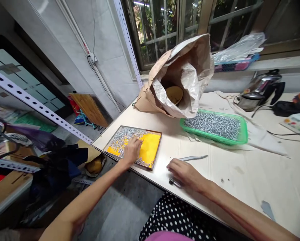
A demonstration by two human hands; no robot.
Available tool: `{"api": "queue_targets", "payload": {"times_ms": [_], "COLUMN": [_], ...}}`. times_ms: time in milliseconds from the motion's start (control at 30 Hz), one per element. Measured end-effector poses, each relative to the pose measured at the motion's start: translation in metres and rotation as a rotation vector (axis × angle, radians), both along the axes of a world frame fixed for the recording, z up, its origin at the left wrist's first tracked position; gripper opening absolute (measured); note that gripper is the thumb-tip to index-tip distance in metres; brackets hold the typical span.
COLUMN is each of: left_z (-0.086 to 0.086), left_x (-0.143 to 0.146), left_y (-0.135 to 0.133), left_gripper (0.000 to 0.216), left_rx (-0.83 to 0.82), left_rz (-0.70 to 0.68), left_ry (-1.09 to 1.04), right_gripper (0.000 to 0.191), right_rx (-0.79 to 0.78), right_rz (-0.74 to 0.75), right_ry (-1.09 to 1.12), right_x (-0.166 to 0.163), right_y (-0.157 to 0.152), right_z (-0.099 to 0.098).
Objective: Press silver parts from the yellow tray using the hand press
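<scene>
My left hand [132, 149] is over a shallow tray [161, 140] with a yellow bottom, its fingers curled together among small silvery metal pieces that look like screws or pins [123, 137]. Whatever its fingertips pinch is too small to make out. On the tabletop, my right hand [186, 172] rests with curled fingers; what they hold, if anything, is hidden. Partly under that hand lies a small metal tool with a dark round end [172, 181]. Just beyond it is a grey, pointed, blade-like strip [195, 158].
A green plastic basket [243, 132] full of similar metal pieces stands beyond my right hand. Behind the tray, an open paper sack [152, 97] leans over, with a yellowish bowl [174, 94] inside. A metal kettle [265, 82] and a mug [248, 101] stand at the back right.
</scene>
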State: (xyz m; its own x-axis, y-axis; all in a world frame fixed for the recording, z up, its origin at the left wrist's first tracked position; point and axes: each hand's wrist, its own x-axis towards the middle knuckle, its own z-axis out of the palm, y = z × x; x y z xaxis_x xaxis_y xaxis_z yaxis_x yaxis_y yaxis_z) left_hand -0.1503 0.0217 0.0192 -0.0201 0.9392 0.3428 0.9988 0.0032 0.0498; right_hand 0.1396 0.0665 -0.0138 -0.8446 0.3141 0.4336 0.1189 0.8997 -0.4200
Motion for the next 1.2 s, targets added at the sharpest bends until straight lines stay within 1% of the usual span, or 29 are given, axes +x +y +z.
{"api": "queue_targets", "payload": {"times_ms": [33,100,167,200,267,333,367,400,467,567,633,700,767,833,900,1000,1100,1167,1200], "left_z": [0.000,-0.002,-0.004,-0.005,-0.005,-0.006,-0.007,-0.008,-0.011,-0.015,-0.015,-0.014,-0.011,-0.007,-0.002,0.006,0.012,0.015,0.015], "left_x": [-0.015,-0.034,-0.041,-0.041,-0.039,-0.036,-0.035,-0.035,-0.036,-0.038,-0.039,-0.039,-0.039,-0.040,-0.038,-0.025,0.009,0.043,0.060], "left_y": [0.012,0.030,0.043,0.048,0.057,0.064,0.067,0.071,0.076,0.083,0.087,0.091,0.093,0.092,0.089,0.076,0.048,0.024,0.013], "left_gripper": [0.020,0.021,0.025,0.026,0.028,0.029,0.029,0.029,0.028,0.027,0.026,0.026,0.026,0.026,0.027,0.026,0.019,0.016,0.017], "left_rx": [-0.053,-0.151,-0.229,-0.264,-0.323,-0.363,-0.374,-0.380,-0.389,-0.398,-0.406,-0.411,-0.411,-0.408,-0.402,-0.326,-0.235,-0.288,-0.359], "left_rz": [0.055,0.096,0.097,0.099,0.117,0.131,0.137,0.143,0.149,0.138,0.118,0.098,0.080,0.067,0.061,0.046,-0.008,-0.061,-0.091], "left_ry": [0.022,0.053,0.075,0.087,0.112,0.129,0.132,0.134,0.137,0.148,0.156,0.163,0.168,0.168,0.170,0.066,-0.172,-0.360,-0.471], "right_gripper": [0.020,0.016,0.017,0.020,0.027,0.036,0.040,0.043,0.045,0.040,0.036,0.035,0.034,0.033,0.031,0.028,0.024,0.022,0.022], "right_rx": [-0.037,-0.054,0.022,0.070,0.141,0.190,0.203,0.205,0.164,0.006,-0.105,-0.192,-0.255,-0.281,-0.273,-0.257,-0.225,-0.193,-0.178], "right_rz": [-0.077,-0.269,-0.478,-0.584,-0.745,-0.857,-0.885,-0.893,-0.836,-0.649,-0.563,-0.528,-0.519,-0.527,-0.553,-0.584,-0.605,-0.624,-0.631], "right_ry": [0.095,0.258,0.331,0.323,0.212,0.050,-0.019,-0.068,-0.105,-0.119,-0.156,-0.204,-0.252,-0.291,-0.319,-0.365,-0.434,-0.473,-0.481], "right_x": [0.004,0.017,0.035,0.046,0.067,0.083,0.088,0.090,0.088,0.077,0.069,0.065,0.064,0.066,0.068,0.070,0.068,0.066,0.065], "right_y": [0.005,0.025,0.054,0.070,0.101,0.122,0.125,0.124,0.108,0.058,0.022,-0.007,-0.027,-0.037,-0.040,-0.041,-0.040,-0.041,-0.041], "right_z": [0.006,0.023,0.040,0.048,0.058,0.062,0.062,0.059,0.051,0.032,0.019,0.009,0.002,-0.003,-0.007,-0.010,-0.010,-0.009,-0.009]}}
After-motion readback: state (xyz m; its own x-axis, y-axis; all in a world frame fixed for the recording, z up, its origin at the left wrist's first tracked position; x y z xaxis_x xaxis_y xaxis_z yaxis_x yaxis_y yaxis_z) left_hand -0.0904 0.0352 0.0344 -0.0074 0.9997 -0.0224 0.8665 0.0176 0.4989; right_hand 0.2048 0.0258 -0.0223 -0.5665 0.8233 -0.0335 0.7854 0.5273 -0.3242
